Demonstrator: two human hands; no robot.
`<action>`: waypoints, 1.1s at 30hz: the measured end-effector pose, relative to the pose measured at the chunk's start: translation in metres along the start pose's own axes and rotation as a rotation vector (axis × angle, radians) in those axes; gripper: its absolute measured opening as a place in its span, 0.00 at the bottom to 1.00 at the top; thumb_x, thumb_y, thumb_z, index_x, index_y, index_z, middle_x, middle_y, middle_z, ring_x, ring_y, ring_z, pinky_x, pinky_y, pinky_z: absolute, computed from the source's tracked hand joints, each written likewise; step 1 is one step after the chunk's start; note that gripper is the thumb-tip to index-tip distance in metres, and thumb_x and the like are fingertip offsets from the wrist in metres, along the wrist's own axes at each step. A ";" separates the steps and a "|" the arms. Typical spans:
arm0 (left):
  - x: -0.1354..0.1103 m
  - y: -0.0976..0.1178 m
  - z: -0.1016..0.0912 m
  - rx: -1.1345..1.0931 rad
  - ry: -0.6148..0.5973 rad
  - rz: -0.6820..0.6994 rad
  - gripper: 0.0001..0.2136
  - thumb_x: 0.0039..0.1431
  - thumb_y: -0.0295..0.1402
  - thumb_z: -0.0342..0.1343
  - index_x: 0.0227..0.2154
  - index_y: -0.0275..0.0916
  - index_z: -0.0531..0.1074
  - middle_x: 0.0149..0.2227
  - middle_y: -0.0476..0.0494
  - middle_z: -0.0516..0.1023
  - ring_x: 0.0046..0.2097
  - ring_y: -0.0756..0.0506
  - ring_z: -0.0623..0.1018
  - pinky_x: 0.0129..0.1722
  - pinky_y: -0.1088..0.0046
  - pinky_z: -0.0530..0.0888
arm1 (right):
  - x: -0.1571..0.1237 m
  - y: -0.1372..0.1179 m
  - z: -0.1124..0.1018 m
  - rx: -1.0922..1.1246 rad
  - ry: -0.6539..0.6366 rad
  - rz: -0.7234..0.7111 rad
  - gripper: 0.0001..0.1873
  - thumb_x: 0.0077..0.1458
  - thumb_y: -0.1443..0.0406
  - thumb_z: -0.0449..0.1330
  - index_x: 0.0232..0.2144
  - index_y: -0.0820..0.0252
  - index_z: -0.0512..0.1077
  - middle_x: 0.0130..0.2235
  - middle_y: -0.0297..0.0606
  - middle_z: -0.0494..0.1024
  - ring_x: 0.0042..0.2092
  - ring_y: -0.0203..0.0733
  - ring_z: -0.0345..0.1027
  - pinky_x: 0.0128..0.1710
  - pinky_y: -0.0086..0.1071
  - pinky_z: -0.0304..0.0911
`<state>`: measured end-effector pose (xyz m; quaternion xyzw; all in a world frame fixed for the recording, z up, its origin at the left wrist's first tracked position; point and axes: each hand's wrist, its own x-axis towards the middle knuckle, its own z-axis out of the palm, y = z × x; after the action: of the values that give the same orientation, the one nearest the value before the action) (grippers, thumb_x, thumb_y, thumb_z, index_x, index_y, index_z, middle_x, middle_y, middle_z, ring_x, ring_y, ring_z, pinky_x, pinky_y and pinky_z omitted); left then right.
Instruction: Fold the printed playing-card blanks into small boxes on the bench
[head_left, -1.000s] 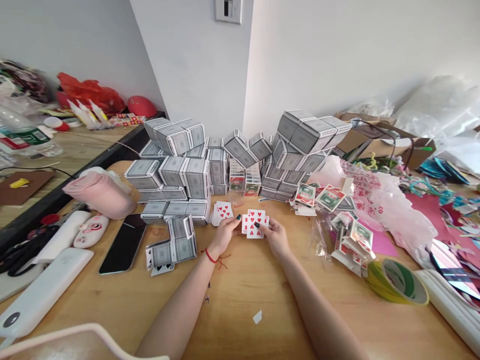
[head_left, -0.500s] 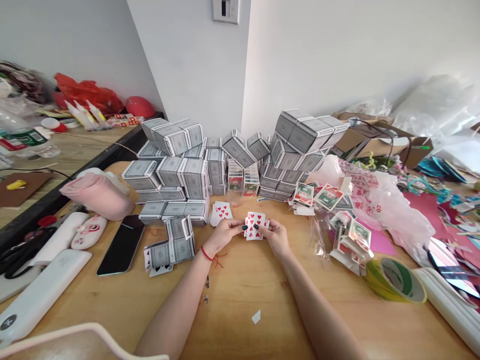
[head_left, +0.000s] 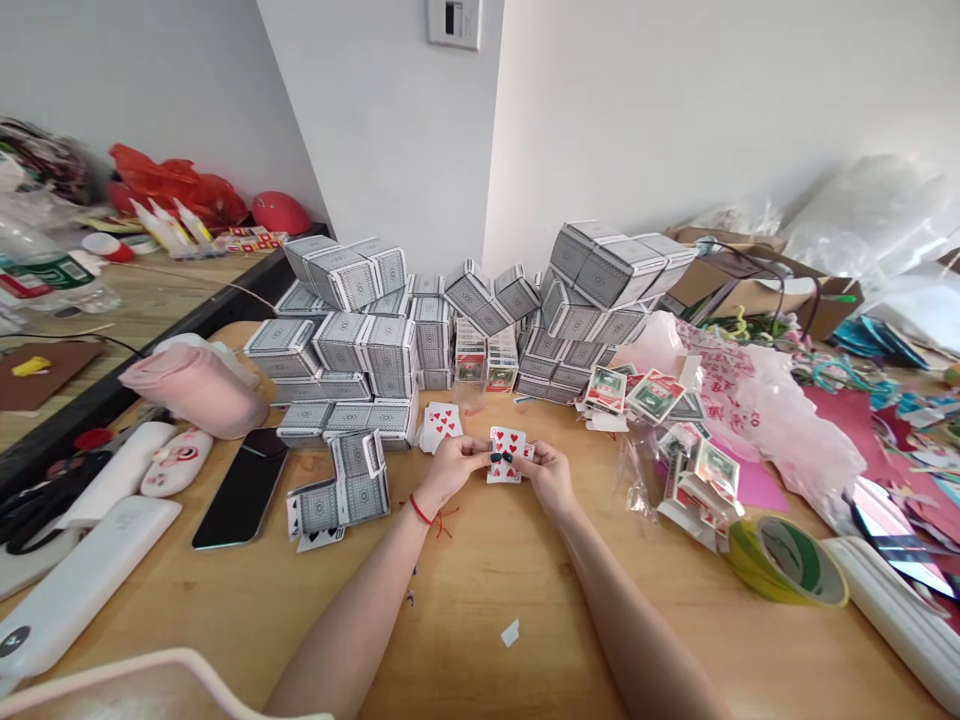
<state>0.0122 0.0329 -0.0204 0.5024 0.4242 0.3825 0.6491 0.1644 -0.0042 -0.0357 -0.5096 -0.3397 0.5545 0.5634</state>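
Both hands meet over the middle of the wooden table (head_left: pixel 480 590). My left hand (head_left: pixel 454 465) and my right hand (head_left: pixel 547 470) pinch a small bunch of red heart playing cards (head_left: pixel 506 442) between thumbs and fingers, faces up. A second small pile of heart cards (head_left: pixel 441 422) lies on the table just left of my left hand. Behind them rises a wall of grey patterned card stacks (head_left: pixel 360 350), with a bent grey card piece (head_left: pixel 345 490) standing at its front left.
A black phone (head_left: pixel 240 490), white power bank (head_left: pixel 75 585) and pink roll (head_left: pixel 199 385) lie at the left. Loose card boxes (head_left: pixel 652 395), plastic bags (head_left: pixel 757 400) and a yellow-green tape roll (head_left: pixel 787 560) crowd the right. A paper scrap (head_left: pixel 510 632) lies near me.
The spread of heart cards has been pushed together into a tighter bunch as my two hands closed in on each other.
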 end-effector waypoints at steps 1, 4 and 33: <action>0.001 -0.001 0.000 0.016 0.009 0.007 0.11 0.35 0.35 0.63 0.22 0.33 0.73 0.23 0.47 0.74 0.28 0.50 0.71 0.31 0.73 0.67 | 0.000 0.000 0.000 0.003 0.006 0.004 0.14 0.31 0.59 0.68 0.20 0.60 0.69 0.21 0.33 0.76 0.22 0.39 0.68 0.24 0.33 0.63; 0.003 -0.005 0.000 0.061 0.034 0.025 0.09 0.36 0.33 0.62 0.21 0.33 0.71 0.22 0.49 0.72 0.26 0.51 0.70 0.29 0.75 0.66 | 0.000 0.000 0.000 0.028 0.013 0.014 0.14 0.30 0.61 0.68 0.19 0.60 0.68 0.21 0.32 0.76 0.21 0.38 0.67 0.23 0.31 0.63; -0.006 -0.017 0.022 0.616 0.322 0.374 0.13 0.57 0.35 0.40 0.19 0.39 0.54 0.19 0.53 0.58 0.23 0.52 0.60 0.24 0.76 0.56 | 0.000 0.004 0.008 0.118 -0.033 0.091 0.17 0.30 0.64 0.68 0.27 0.62 0.72 0.25 0.36 0.78 0.24 0.41 0.70 0.24 0.33 0.65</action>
<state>0.0316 0.0166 -0.0333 0.6757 0.5167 0.4230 0.3123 0.1553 -0.0029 -0.0374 -0.4811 -0.2920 0.6070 0.5611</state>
